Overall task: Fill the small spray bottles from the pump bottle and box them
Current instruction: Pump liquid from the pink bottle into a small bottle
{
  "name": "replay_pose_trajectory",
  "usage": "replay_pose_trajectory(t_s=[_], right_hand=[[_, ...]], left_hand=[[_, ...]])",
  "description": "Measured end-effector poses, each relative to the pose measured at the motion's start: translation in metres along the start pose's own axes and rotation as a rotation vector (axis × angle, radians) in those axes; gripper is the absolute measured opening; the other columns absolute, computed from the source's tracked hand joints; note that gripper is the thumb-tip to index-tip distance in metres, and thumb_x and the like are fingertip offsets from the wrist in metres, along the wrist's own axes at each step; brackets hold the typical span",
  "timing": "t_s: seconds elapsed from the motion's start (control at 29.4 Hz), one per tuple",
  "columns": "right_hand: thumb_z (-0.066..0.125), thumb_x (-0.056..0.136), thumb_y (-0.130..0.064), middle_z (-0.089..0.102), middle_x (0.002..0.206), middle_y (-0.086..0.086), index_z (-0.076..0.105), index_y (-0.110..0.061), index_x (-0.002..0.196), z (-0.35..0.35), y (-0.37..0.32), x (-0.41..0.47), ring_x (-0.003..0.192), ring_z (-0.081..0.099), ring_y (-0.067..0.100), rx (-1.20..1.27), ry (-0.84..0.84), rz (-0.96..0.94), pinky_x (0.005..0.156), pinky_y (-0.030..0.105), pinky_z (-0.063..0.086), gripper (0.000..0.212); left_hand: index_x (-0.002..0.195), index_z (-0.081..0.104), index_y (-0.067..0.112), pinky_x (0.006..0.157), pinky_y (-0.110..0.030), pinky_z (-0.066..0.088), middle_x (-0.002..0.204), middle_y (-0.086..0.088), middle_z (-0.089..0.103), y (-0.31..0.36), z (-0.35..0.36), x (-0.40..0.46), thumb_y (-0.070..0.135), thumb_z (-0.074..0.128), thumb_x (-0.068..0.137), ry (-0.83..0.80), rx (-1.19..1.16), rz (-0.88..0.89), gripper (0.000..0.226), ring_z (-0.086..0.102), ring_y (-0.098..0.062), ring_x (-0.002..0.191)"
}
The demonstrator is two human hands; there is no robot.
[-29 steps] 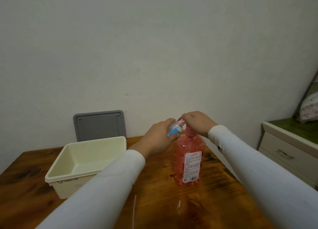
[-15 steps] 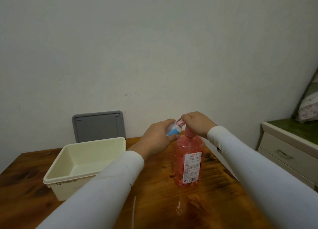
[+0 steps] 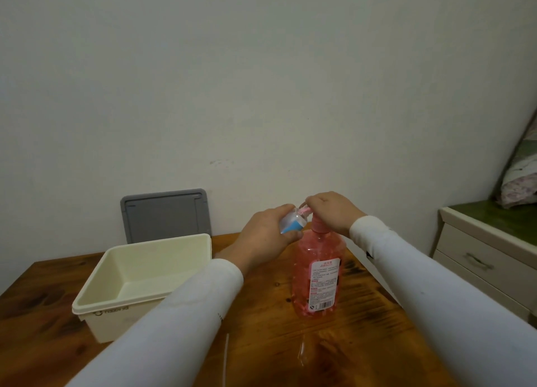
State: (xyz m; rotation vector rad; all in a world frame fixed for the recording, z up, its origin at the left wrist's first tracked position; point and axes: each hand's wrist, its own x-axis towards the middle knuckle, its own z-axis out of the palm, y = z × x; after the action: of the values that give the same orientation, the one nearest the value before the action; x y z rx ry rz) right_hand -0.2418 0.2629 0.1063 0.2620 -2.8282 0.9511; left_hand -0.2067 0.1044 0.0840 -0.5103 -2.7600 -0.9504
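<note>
Spray bottle (image 3: 292,223), small, clear with blue label, tilted at pump bottle (image 3: 318,273) spout, gripped in left hand (image 3: 268,238): fingers over top, thumb beneath. Right hand (image 3: 332,212) curled down over pink pump head. Pump bottle upright on wooden table (image 3: 261,328). Cream box (image 3: 139,282) left of pump bottle; grey lid (image 3: 165,215) behind box, against wall.

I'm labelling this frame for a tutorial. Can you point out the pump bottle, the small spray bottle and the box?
pump bottle (image 3: 318,282): head view, on its pink body.
small spray bottle (image 3: 292,223): head view, on its clear and blue side.
box (image 3: 139,276): head view, on its inner wall.
</note>
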Motion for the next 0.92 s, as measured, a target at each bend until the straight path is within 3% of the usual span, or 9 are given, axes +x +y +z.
replay_pose_trajectory(t_s=[0.14,0.27,0.58,0.75,0.92], right_hand=[[0.032,0.099,-0.016,0.063,0.107,0.018,0.062,0.001,0.105,-0.001,-0.002,-0.001,0.098,0.055,0.029,0.018,0.007,0.022,0.083,0.036,0.044,0.035],[0.029,0.100,-0.022,0.063,0.110,0.017,0.064,-0.003,0.105,-0.011,-0.005,0.003,0.099,0.056,0.030,-0.055,0.005,-0.021,0.091,0.042,0.047,0.040],[0.029,0.099,-0.022,0.064,0.105,0.013,0.065,-0.007,0.101,-0.001,0.003,0.001,0.094,0.057,0.027,-0.084,-0.033,-0.025,0.078,0.033,0.043,0.039],[0.031,0.098,-0.027,0.065,0.107,0.013,0.066,-0.008,0.102,-0.012,-0.003,0.004,0.095,0.058,0.027,-0.066,-0.016,-0.024,0.088,0.041,0.047,0.040],[0.031,0.098,-0.021,0.065,0.108,0.014,0.066,-0.006,0.106,-0.006,-0.001,0.001,0.093,0.057,0.025,-0.091,-0.016,-0.023,0.086,0.037,0.046,0.038]], left_hand=[[0.144,0.039,0.023,0.093,-0.024,0.038,0.140,-0.001,0.051,0.003,-0.002,0.000,0.035,0.063,0.090,-0.007,0.004,0.007,0.061,0.051,-0.020,0.120],[0.144,0.039,0.023,0.090,-0.022,0.034,0.141,-0.001,0.050,0.007,-0.010,0.003,0.035,0.063,0.090,0.018,0.028,0.027,0.060,0.051,-0.020,0.120],[0.145,0.038,0.024,0.095,-0.026,0.039,0.141,-0.001,0.051,0.003,-0.004,0.000,0.036,0.062,0.090,-0.019,0.023,0.005,0.060,0.051,-0.020,0.120],[0.143,0.040,0.024,0.088,-0.021,0.034,0.139,-0.001,0.052,0.010,-0.013,0.003,0.033,0.062,0.091,0.014,0.038,0.037,0.058,0.051,-0.020,0.118],[0.144,0.040,0.024,0.090,-0.023,0.037,0.139,-0.001,0.053,0.005,-0.007,0.002,0.035,0.063,0.090,0.002,0.040,0.028,0.059,0.052,-0.020,0.117]])
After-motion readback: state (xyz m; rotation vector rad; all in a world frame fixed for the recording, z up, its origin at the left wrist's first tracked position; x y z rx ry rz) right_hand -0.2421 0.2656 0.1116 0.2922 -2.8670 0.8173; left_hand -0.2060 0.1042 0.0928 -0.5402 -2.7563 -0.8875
